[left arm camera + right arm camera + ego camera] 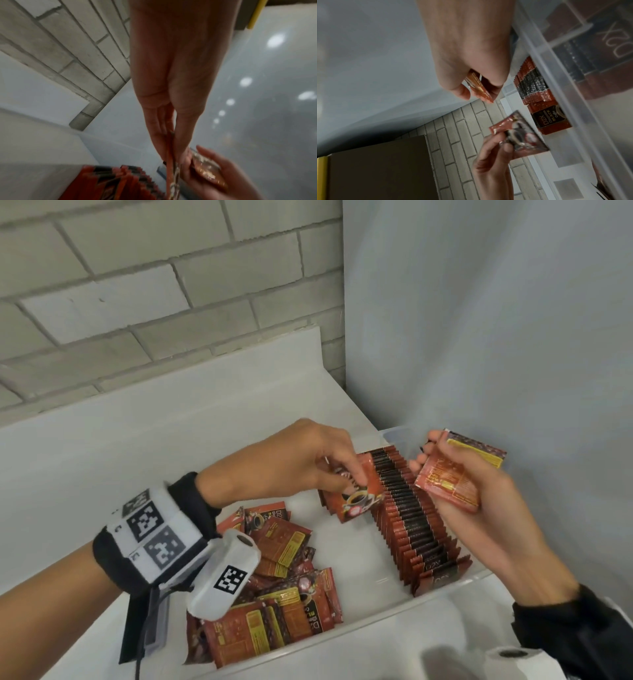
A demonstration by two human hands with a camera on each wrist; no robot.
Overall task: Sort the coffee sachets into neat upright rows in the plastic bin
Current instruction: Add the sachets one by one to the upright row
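Observation:
A clear plastic bin (359,616) holds red coffee sachets. One long upright row (411,518) runs along its right side, and a loose pile (277,583) lies at the near left. My left hand (308,460) pinches a single sachet (359,494) over the far end of the bin, beside the row; the left wrist view shows that sachet (170,162) edge-on between thumb and fingers. My right hand (479,501) hovers over the row and grips a small stack of sachets (452,474), seen too in the right wrist view (479,86).
The bin sits on a white surface (102,446) in a corner. A brick wall (154,285) stands behind, and a pale blue panel (496,320) rises close on the right. The bin's clear wall (573,94) fills the right wrist view's right side.

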